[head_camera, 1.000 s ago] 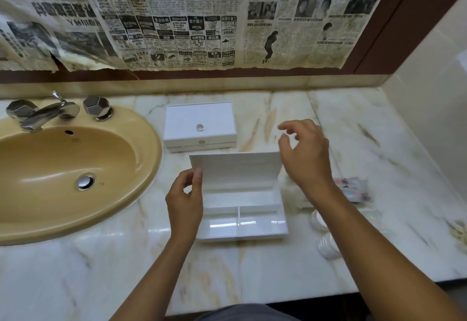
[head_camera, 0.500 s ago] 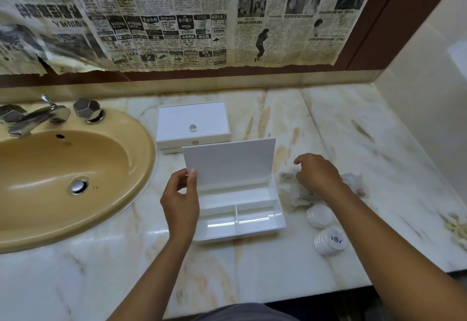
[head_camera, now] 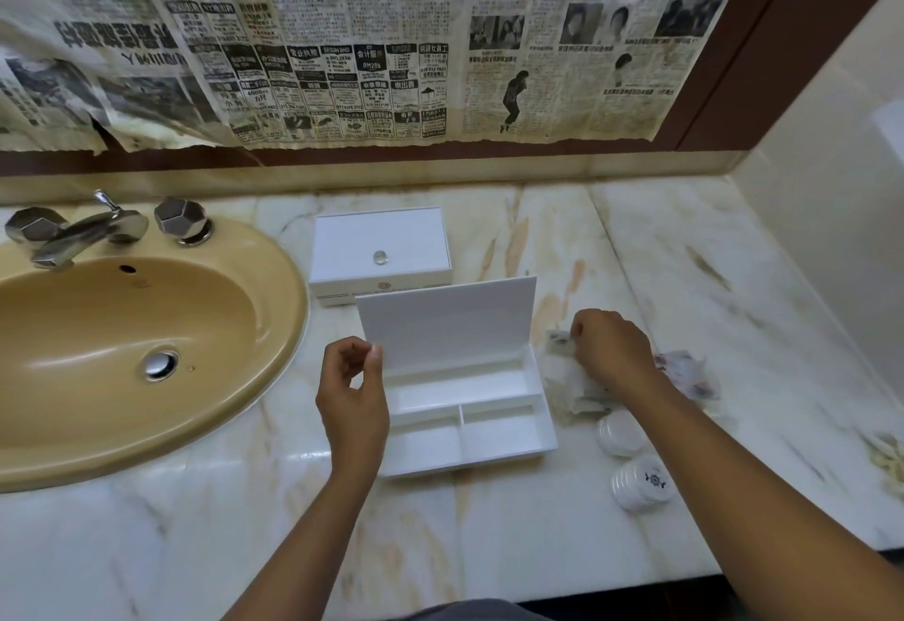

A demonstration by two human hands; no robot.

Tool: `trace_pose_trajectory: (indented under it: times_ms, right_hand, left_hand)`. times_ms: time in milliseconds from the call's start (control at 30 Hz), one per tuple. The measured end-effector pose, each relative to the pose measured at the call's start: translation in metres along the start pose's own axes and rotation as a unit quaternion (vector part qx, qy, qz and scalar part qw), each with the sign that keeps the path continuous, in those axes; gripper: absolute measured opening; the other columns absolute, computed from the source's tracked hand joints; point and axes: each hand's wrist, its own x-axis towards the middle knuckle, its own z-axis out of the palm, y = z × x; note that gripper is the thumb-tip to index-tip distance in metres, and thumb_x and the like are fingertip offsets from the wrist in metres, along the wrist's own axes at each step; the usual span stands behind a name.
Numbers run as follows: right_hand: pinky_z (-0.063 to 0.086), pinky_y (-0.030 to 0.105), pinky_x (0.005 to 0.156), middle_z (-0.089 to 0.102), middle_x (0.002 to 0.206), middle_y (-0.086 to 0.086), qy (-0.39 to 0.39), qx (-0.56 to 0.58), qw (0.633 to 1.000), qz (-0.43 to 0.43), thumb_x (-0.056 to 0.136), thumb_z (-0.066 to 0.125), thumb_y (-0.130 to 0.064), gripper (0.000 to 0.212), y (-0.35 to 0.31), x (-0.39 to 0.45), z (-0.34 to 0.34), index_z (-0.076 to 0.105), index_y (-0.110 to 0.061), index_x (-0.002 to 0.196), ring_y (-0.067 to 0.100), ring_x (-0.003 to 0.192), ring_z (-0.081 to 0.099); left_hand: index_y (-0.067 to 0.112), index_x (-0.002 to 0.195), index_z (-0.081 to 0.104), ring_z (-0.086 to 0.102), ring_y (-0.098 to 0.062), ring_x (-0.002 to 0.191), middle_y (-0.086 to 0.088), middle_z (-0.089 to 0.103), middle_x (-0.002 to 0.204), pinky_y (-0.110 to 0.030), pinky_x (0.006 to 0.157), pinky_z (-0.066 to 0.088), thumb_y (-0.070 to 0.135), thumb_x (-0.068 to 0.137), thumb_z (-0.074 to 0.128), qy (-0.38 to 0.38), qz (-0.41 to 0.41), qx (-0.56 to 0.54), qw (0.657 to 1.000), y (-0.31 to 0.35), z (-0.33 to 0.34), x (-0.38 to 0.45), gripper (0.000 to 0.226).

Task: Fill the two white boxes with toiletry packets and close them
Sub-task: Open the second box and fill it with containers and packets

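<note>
Nearest you on the marble table, two small round white containers sat right of the open box: one with a dark emblem on its lid at the near side, a plainer one just beyond it. Your forearms came in from the near edge, one on each side of the open white box.

That box lay at the middle of the table, its tray split into a long far compartment and two near ones — all three showed only bare white floor. Its lid stood upright along the far edge. Your left hand was at the lid's left edge, thumb and fingers pinched together on it.

Your right hand rested just right of the box, fingers curled down onto a loose heap of clear toiletry packets; whether the grip had actually clamped on a packet, I could not tell, since the hand hid it and the packets were blurred. More crumpled packets with reddish print lay farther right.

Beyond the open box, the second white box sat shut, a small clear knob on its lid. The tan sink filled the left, with chrome taps at its far rim — newspaper covered the wall behind.
</note>
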Motion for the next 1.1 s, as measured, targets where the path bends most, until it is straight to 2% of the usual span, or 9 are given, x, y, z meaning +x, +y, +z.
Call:
trace_pose_trajectory:
  times_ms: [167, 333, 500, 633, 700, 833, 967, 1100]
  right_hand:
    - [0.032, 0.028, 0.061, 0.059, 0.091, 0.005, 0.06, 0.046, 0.997, -0.016, 0.088, 0.044, 0.0, 0.021, -0.006, -0.006, -0.016, 0.059, -0.015, 0.09, 0.023, 0.073, 0.048]
    - [0.035, 0.028, 0.059, 0.064, 0.09, 0.005, 0.135, 0.116, 0.983, -0.039, 0.092, 0.046, -0.008, 0.018, -0.018, -0.015, -0.042, 0.061, -0.016, 0.092, 0.024, 0.071, 0.052]
    - [0.038, 0.028, 0.06, 0.06, 0.083, -0.002, 0.213, 0.18, 0.956, -0.088, 0.095, 0.048, -0.016, 0.015, -0.037, -0.042, -0.083, 0.063, -0.014, 0.095, 0.021, 0.073, 0.053]
    - [0.042, 0.027, 0.058, 0.063, 0.076, -0.007, 0.25, 0.288, 0.915, -0.132, 0.091, 0.053, -0.016, 0.011, -0.06, -0.07, -0.112, 0.064, -0.018, 0.089, 0.016, 0.067, 0.057]
    - [0.045, 0.026, 0.055, 0.063, 0.071, -0.012, 0.241, 0.35, 0.891, -0.161, 0.09, 0.056, -0.015, 0.01, -0.074, -0.086, -0.12, 0.065, -0.019, 0.086, 0.01, 0.062, 0.059]
    - [0.052, 0.03, 0.056, 0.063, 0.069, -0.013, 0.165, 0.434, 0.86, -0.21, 0.089, 0.06, -0.012, 0.012, -0.102, -0.109, -0.111, 0.066, -0.021, 0.085, 0.009, 0.059, 0.062]
    - [0.052, 0.028, 0.065, 0.064, 0.072, -0.011, 0.113, 0.397, 0.878, -0.242, 0.089, 0.059, -0.013, 0.011, -0.121, -0.108, -0.08, 0.068, -0.019, 0.086, 0.008, 0.064, 0.06]
    - [0.052, 0.031, 0.07, 0.07, 0.082, -0.007, 0.098, 0.256, 0.919, -0.283, 0.091, 0.055, -0.018, 0.015, -0.13, -0.099, -0.052, 0.069, -0.019, 0.089, 0.013, 0.072, 0.062]
  left_hand:
    - [0.026, 0.088, 0.055, 0.061, -0.013, 0.09, 0.003, 0.062, 0.091, -0.015, 0.081, 0.048, 0.013, 0.093, 0.061, -0.003, -0.005, -0.006, 1.0, -0.002, 0.0, 0.001, 0.015]
    - [0.024, 0.088, 0.055, 0.061, -0.013, 0.089, 0.002, 0.062, 0.091, -0.012, 0.079, 0.047, 0.012, 0.093, 0.061, -0.007, -0.012, -0.013, 1.0, -0.003, -0.001, 0.001, 0.014]
    - [0.024, 0.089, 0.055, 0.061, -0.012, 0.088, 0.003, 0.062, 0.091, -0.017, 0.078, 0.047, 0.014, 0.093, 0.061, -0.01, -0.018, -0.013, 1.0, -0.005, -0.002, 0.001, 0.012]
    - [0.024, 0.088, 0.055, 0.061, -0.012, 0.086, 0.003, 0.062, 0.089, -0.021, 0.078, 0.046, 0.014, 0.093, 0.061, -0.008, -0.02, -0.019, 1.0, -0.005, -0.002, 0.001, 0.012]
    - [0.023, 0.089, 0.056, 0.061, -0.013, 0.086, 0.002, 0.062, 0.089, -0.022, 0.078, 0.047, 0.015, 0.093, 0.061, -0.011, -0.02, -0.02, 1.0, -0.005, -0.002, 0.001, 0.01]
    - [0.023, 0.087, 0.055, 0.06, -0.012, 0.084, 0.001, 0.062, 0.088, -0.019, 0.077, 0.046, 0.014, 0.093, 0.061, -0.012, -0.015, -0.02, 1.0, -0.005, -0.002, 0.001, 0.012]
    - [0.022, 0.088, 0.055, 0.06, -0.013, 0.084, 0.001, 0.062, 0.088, -0.015, 0.077, 0.046, 0.014, 0.093, 0.061, -0.01, -0.004, -0.021, 1.0, -0.005, -0.002, 0.002, 0.012]
    - [0.028, 0.087, 0.054, 0.06, -0.013, 0.083, 0.002, 0.062, 0.087, -0.019, 0.077, 0.046, 0.012, 0.092, 0.061, -0.01, -0.018, -0.017, 1.0, -0.006, -0.002, 0.001, 0.018]
